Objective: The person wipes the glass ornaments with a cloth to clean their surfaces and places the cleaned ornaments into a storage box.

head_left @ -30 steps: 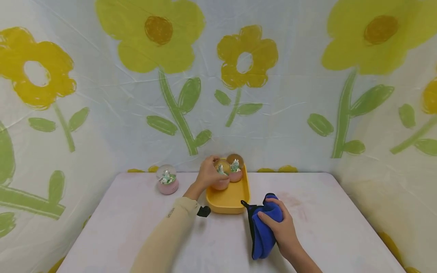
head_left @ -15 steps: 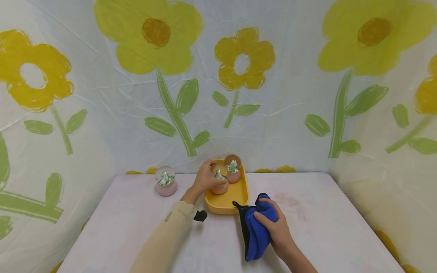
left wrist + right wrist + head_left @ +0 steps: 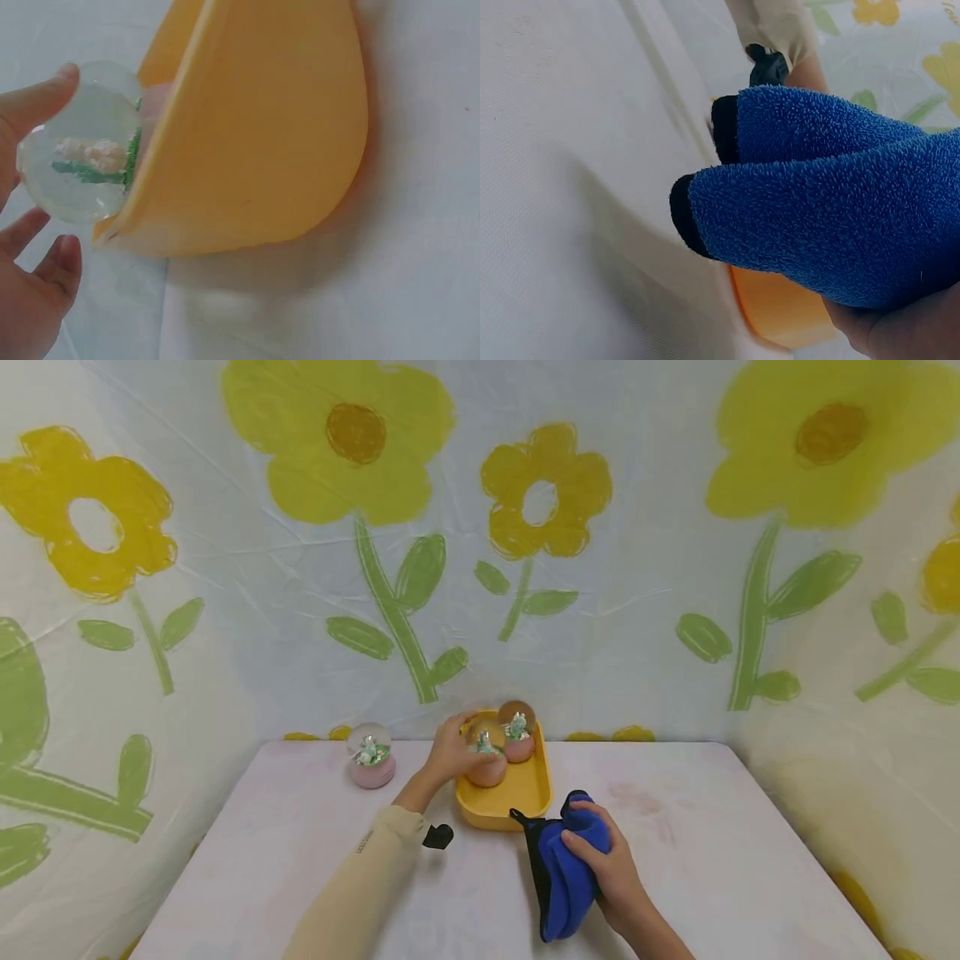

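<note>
In the left wrist view, the wall of the yellow tray (image 3: 497,822) hid most of the front snow globe's (image 3: 487,743) base from me. That globe stood upright in the tray, dome uppermost, gripped by the left hand (image 3: 448,753). Off the tray's near right corner, the right hand (image 3: 615,864) clutched a blue cloth (image 3: 567,881) hanging lengthwise, its folds covering some fingers. The rear globe (image 3: 518,728) stood behind inside the tray, the outer globe (image 3: 371,757) left of it.
</note>
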The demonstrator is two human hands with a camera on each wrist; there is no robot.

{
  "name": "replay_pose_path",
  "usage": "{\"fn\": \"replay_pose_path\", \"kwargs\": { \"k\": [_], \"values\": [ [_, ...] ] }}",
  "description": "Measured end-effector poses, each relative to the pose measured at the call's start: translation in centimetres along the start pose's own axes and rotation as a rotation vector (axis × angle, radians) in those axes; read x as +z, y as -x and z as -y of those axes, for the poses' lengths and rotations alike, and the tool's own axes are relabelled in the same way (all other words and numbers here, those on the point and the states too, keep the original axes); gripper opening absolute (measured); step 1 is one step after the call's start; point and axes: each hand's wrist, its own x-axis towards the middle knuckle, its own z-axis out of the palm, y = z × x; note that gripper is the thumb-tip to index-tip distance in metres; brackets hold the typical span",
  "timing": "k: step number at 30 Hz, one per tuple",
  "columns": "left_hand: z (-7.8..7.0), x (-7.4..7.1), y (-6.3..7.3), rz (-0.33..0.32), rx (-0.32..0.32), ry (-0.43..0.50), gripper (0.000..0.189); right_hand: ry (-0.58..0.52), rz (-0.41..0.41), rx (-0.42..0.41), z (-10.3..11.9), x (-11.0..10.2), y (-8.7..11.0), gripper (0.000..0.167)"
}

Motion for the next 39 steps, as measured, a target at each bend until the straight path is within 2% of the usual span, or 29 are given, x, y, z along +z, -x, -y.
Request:
{"fn": "replay_pose_path", "kwargs": {
  "k": [3, 6, 8, 10, 15, 20, 23, 26, 29, 34, 36, 39],
  "values": [
    [-0.4, -0.8, 0.6, -0.029, -0.042, 0.124, 0.06, -0.006, 0.003, -0.004, 0.0, 0.0, 0.3, 0.051],
    [-0.9, -1.8, 1.1, -0.093, -0.097, 0.199, 0.033, -0.013, 0.001, -0.011, 0.0, -0.1, 0.3, 0.05],
    [-1.0, -2.6, 1.3, -0.136, -0.108, 0.208, 0.026, -0.006, 0.007, -0.016, 0.1, -0.1, 0.2, 0.05],
    [-1.0, -3.3, 1.6, -0.163, -0.107, 0.19, 0.026, 0.003, 0.017, -0.015, 0.3, -0.1, 0.1, 0.049],
    [0.0, -4.9, 2.8, -0.155, -0.103, 0.097, 0.016, 0.021, 0.067, -0.004, 0.5, 0.0, -0.1, 0.05],
    [1.3, -5.6, 4.2, -0.133, -0.081, 0.07, 0.02, 0.028, 0.071, -0.01, 0.5, 0.0, 0.0, 0.049],
    [2.5, -5.9, 5.2, -0.118, -0.093, 0.071, 0.022, 0.032, 0.077, -0.004, 0.4, 0.0, 0.3, 0.05],
    [4.0, -6.2, 6.5, -0.102, -0.108, 0.067, 0.024, 0.046, 0.078, 0.016, 0.3, -0.1, 0.6, 0.05],
    [5.7, -6.7, 7.9, -0.121, -0.107, 0.055, 0.024, 0.052, 0.07, 0.024, 0.2, 0.0, 0.8, 0.05],
    [7.8, -8.3, 11.1, -0.205, -0.204, 0.021, 0.021, 0.062, 0.109, 0.075, 0.1, 0.6, 1.0, 0.051],
    [8.2, -8.9, 12.1, -0.198, -0.245, 0.001, 0.022, 0.069, 0.107, 0.083, 0.1, 0.7, 1.0, 0.051],
    [8.6, -10.0, 12.7, -0.15, -0.254, -0.032, 0.03, 0.081, 0.08, 0.056, 0.3, 0.9, 0.7, 0.049]
  ]
}}
